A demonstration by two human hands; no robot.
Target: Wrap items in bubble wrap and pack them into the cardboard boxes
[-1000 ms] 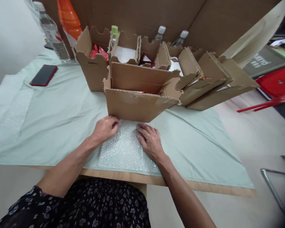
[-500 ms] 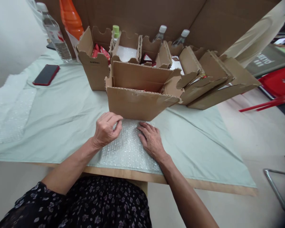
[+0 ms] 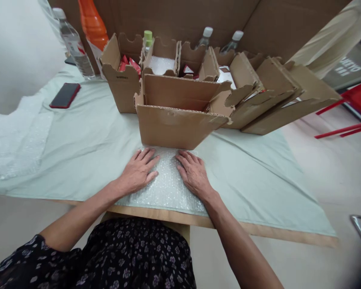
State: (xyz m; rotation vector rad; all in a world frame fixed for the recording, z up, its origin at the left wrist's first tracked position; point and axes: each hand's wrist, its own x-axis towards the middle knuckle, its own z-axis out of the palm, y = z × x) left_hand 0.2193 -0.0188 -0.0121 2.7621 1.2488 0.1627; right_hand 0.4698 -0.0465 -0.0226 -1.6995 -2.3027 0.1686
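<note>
A sheet of clear bubble wrap point(image 3: 168, 188) lies flat at the near edge of the cloth-covered table. My left hand point(image 3: 138, 170) rests on its left side, palm down with the fingers spread. On the right side of the sheet, my right hand point(image 3: 194, 172) also lies flat, fingers stretched forward. Neither hand grips anything. Just beyond the fingertips stands an open cardboard box point(image 3: 180, 128), its inside mostly hidden by the front wall.
Behind it runs a row of open cardboard boxes point(image 3: 122, 90), some holding red or white items. More bubble wrap point(image 3: 21, 140) lies at the left, near a phone point(image 3: 65, 95). An orange bottle point(image 3: 93, 26) and clear bottles point(image 3: 75, 48) stand behind. A red chair point(image 3: 359, 102) is at right.
My left hand has opened from a pinch near the sheet's far left edge and now lies flat on the bubble wrap. My right hand stays on the sheet. The view has shifted slightly.
</note>
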